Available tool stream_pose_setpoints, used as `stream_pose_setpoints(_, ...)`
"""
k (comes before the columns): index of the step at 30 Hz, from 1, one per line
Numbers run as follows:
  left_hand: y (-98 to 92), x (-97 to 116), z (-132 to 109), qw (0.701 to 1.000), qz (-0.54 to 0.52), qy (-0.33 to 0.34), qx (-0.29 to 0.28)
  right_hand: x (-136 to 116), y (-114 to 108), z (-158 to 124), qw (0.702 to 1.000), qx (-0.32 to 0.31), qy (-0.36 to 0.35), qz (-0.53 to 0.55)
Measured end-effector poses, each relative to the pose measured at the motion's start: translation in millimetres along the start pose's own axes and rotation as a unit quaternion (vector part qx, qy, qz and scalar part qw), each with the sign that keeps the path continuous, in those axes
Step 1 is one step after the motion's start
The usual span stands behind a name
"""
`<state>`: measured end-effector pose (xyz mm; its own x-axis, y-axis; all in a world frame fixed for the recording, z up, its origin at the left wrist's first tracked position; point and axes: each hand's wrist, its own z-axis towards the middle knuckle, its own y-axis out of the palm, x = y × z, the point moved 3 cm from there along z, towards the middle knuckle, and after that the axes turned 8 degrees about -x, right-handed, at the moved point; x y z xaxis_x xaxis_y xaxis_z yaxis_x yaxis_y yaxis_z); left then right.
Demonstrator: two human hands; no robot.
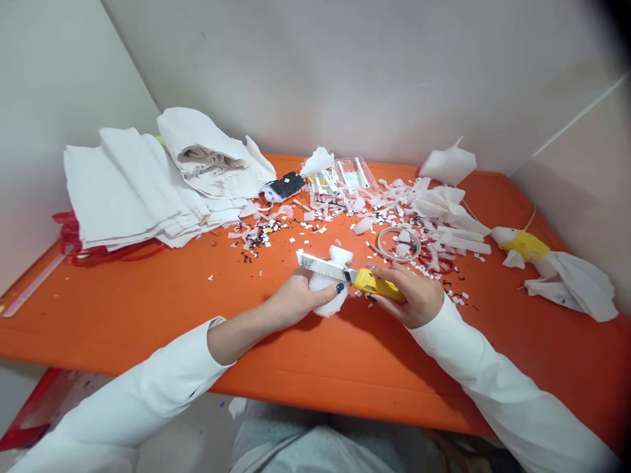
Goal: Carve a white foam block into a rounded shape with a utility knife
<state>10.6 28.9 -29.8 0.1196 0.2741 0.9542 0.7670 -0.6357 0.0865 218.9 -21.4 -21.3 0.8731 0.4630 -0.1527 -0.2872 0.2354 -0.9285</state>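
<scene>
My left hand [296, 302] is closed round a small white foam piece [331, 297] resting on the orange table [148, 315]. My right hand [411, 295] grips a yellow utility knife [377, 284]. Its long metal blade [323, 266] points left, lying across the top of the foam piece. Both arms wear white sleeves.
A stack of white sheets [138, 190] lies at the back left. White and black scraps [276, 230] litter the middle, with a wire ring [398, 243], a clear plastic box [345, 177] and a black remote-like object [286, 186]. At the right lies a yellow and white wrapped item [537, 253].
</scene>
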Motion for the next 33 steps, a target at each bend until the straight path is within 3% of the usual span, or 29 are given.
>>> stream_pose_setpoints(6, 5.2, -2.0, -1.6, 0.995, -0.09, -0.008, -0.046, 3.2, 0.3, -0.3, 1.0, 0.005, 0.01, 0.011)
stream_pose_setpoints(13, 7.0, 1.8, -6.2, 0.995, -0.043, -0.023, -0.092, 4.2, -2.7, -0.3, 1.0, -0.006, -0.012, 0.016)
stream_pose_setpoints(22, 1.3, 0.1, -3.1, 0.999, -0.007, 0.012, -0.05, 5.7, -7.0, 0.2, 1.0, -0.002, 0.007, -0.022)
stream_pose_setpoints(33, -1.4, -0.4, -1.8, 0.999, 0.014, -0.028, -0.016, 7.2, -4.8, 1.7, 1.0, 0.007, 0.014, -0.017)
